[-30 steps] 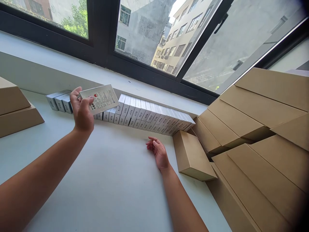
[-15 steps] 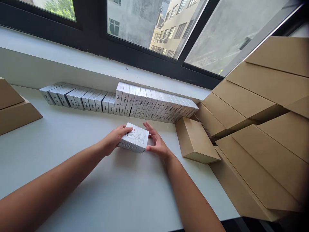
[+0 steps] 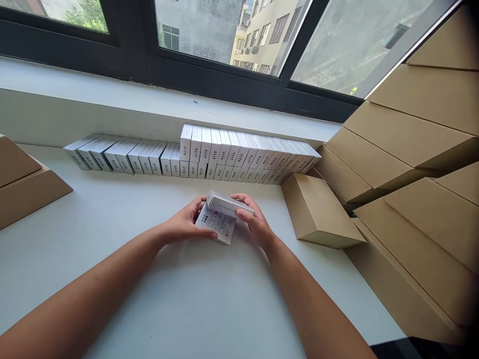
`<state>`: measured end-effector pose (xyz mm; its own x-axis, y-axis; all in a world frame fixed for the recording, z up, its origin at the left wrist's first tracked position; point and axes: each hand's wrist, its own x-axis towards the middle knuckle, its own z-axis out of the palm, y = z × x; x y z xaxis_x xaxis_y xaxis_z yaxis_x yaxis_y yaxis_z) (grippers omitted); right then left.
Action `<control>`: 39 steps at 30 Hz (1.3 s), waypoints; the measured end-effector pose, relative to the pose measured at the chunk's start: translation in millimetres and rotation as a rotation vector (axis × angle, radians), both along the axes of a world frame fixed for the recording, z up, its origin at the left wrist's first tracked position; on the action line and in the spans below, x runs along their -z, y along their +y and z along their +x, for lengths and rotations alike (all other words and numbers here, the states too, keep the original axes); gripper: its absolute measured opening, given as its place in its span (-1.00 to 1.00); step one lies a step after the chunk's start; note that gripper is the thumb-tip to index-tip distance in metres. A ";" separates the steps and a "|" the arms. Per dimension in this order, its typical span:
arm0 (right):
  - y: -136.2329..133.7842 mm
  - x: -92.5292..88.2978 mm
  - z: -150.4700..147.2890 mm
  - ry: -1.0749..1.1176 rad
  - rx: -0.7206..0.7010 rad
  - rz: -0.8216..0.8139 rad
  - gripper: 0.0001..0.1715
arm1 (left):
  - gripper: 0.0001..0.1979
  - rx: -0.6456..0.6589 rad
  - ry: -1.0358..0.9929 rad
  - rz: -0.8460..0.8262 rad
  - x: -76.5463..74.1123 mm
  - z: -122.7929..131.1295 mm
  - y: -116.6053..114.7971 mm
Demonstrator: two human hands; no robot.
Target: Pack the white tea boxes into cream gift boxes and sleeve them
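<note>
Both my hands hold one small white box (image 3: 220, 221) with printed text and a red mark, just above the white table (image 3: 149, 299). My left hand (image 3: 185, 223) grips its left side, thumb along the near edge. My right hand (image 3: 254, 222) grips the right side, fingers over the top edge. The box is tilted, its printed face toward me. Behind it a long row of like white boxes (image 3: 194, 154) stands along the wall, one layer at the left, two layers at the right.
Brown cardboard cartons (image 3: 411, 164) are piled at the right, one smaller carton (image 3: 318, 212) lying flat near my right hand. More brown cartons (image 3: 22, 184) sit at the left edge. A window sill (image 3: 112, 89) and dark window frame run behind.
My left hand carried the white box down from the row to the table's middle, my right hand joined it, and the box has since been tipped up between both hands.
</note>
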<state>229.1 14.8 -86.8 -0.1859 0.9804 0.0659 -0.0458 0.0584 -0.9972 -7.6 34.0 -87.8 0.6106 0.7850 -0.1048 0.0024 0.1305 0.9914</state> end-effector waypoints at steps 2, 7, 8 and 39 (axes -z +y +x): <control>0.4 -4.0 4.3 0.014 0.035 0.015 -0.46 | -0.20 -0.049 -0.005 -0.006 3.3 2.1 -0.4; -3.8 -21.9 6.5 0.044 0.112 0.075 -0.53 | -0.22 -0.226 0.016 0.106 10.3 8.2 -5.1; -4.2 -25.2 6.5 0.082 0.132 0.045 -0.54 | -0.22 -0.274 0.026 0.141 11.6 9.7 -6.1; 10.8 -24.3 43.9 0.253 -0.383 -0.666 -0.05 | -0.33 -0.330 0.353 0.658 23.2 6.7 -7.4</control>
